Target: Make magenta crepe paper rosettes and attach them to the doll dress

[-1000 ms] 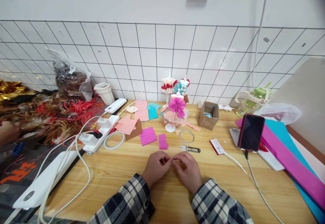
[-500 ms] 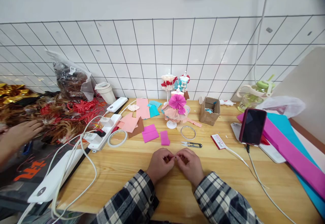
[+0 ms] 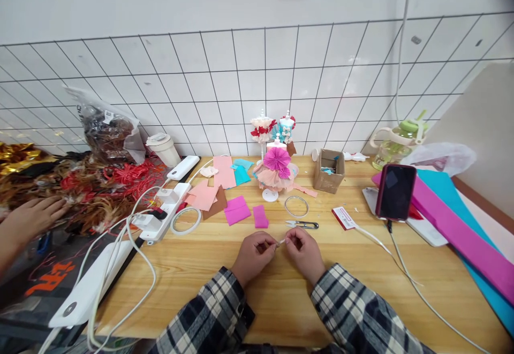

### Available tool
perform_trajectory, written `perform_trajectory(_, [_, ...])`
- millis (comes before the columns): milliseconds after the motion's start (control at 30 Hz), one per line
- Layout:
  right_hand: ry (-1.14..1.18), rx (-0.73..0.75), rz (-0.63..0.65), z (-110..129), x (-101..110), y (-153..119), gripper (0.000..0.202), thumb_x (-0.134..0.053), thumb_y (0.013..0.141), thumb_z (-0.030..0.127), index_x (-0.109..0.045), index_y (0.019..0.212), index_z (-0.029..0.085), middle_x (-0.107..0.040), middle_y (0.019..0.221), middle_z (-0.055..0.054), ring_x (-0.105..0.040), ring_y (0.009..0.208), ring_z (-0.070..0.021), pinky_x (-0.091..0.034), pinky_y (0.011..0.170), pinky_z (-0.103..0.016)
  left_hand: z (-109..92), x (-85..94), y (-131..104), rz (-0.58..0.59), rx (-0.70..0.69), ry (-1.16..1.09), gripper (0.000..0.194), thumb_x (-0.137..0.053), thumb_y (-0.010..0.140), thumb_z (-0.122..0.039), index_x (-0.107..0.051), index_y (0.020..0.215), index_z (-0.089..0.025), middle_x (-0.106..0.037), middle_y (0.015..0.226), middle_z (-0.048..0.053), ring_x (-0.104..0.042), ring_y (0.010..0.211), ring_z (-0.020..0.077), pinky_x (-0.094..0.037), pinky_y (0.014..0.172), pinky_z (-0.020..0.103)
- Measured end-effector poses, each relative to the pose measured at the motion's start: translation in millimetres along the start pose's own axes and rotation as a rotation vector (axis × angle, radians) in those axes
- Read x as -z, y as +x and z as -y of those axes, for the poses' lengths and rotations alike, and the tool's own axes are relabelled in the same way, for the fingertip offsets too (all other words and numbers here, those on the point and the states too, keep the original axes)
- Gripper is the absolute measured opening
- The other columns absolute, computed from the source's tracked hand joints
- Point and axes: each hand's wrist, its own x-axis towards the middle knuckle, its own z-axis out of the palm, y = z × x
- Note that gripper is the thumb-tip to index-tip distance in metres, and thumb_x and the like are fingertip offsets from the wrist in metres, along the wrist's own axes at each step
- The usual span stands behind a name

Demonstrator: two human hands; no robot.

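Both hands meet over the wooden table in front of me. My left hand [image 3: 254, 255] pinches one end of a small thin whitish strip [image 3: 280, 242], and my right hand [image 3: 304, 252] pinches its other end; its kind is too small to make out. Just beyond the right fingers lie thread snips [image 3: 302, 225] and a thin silvery ring [image 3: 296, 206]. Folded magenta paper pieces [image 3: 261, 217] rest ahead of the left hand. Farther back stands a mini dress form [image 3: 277, 164] with a magenta pleated paper fan and peach skirt, two more forms behind it.
A small cardboard box [image 3: 329, 171], a phone [image 3: 395, 192] and long coloured paper sheets [image 3: 461, 225] are on the right. A roll of tape [image 3: 186, 220], a power strip [image 3: 165, 212] and loose cables are on the left. Another person's hand [image 3: 34, 217] lies over feathers at far left.
My hands have drawn slightly apart, and the small whitish strip now shows between the fingertips. The view has shifted a little. The other person's hand stays over the feathers.
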Motion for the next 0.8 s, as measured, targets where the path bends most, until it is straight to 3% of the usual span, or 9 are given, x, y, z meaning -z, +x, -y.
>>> perform_trajectory(200, [0.068,-0.075,-0.01,-2.9,-0.1,1.0,0.016,-0.051,0.08,0.032,-0.056,0.073,0.019,-0.052,0.065,-0.001,-0.046,0.057,-0.014,-0.04,0.055,-0.025,-0.6,4.1,0.5,0.001,0.021,-0.24,0.011,-0.059,0.076,-0.025,-0.063,0.071,-0.016,-0.066,0.079,0.007,-0.059,0.075,0.0177,-0.046,0.07,0.028])
perform_trajectory(333, [0.114,-0.108,-0.019,-6.3,-0.8,1.2,0.017,-0.052,0.08,0.033,-0.056,0.074,0.019,-0.052,0.064,0.0,-0.044,0.056,-0.0134,-0.04,0.054,-0.025,1.0,8.8,2.3,-0.053,0.122,-0.443,0.014,-0.063,0.073,-0.028,-0.06,0.068,-0.015,-0.068,0.085,0.007,-0.06,0.082,0.0186,-0.045,0.078,0.03])
perform_trajectory(533, [0.205,-0.177,-0.079,-6.5,0.5,4.2,0.019,-0.053,0.078,0.037,-0.054,0.073,0.019,-0.047,0.06,0.002,-0.04,0.053,-0.0124,-0.037,0.05,-0.024,8.1,11.5,5.9,-0.107,0.274,-0.643,0.016,-0.066,0.069,-0.027,-0.057,0.064,-0.015,-0.071,0.091,0.009,-0.063,0.084,0.0194,-0.045,0.071,0.028])
perform_trajectory(800, [0.305,-0.209,-0.107,-7.8,3.2,6.7,0.021,-0.053,0.078,0.041,-0.052,0.074,0.02,-0.046,0.059,0.003,-0.039,0.052,-0.0121,-0.035,0.048,-0.023,9.8,17.7,6.2,-0.066,0.409,-0.898,0.021,-0.067,0.07,-0.027,-0.048,0.069,-0.017,-0.073,0.088,0.009,-0.068,0.084,0.0211,-0.047,0.067,0.027])
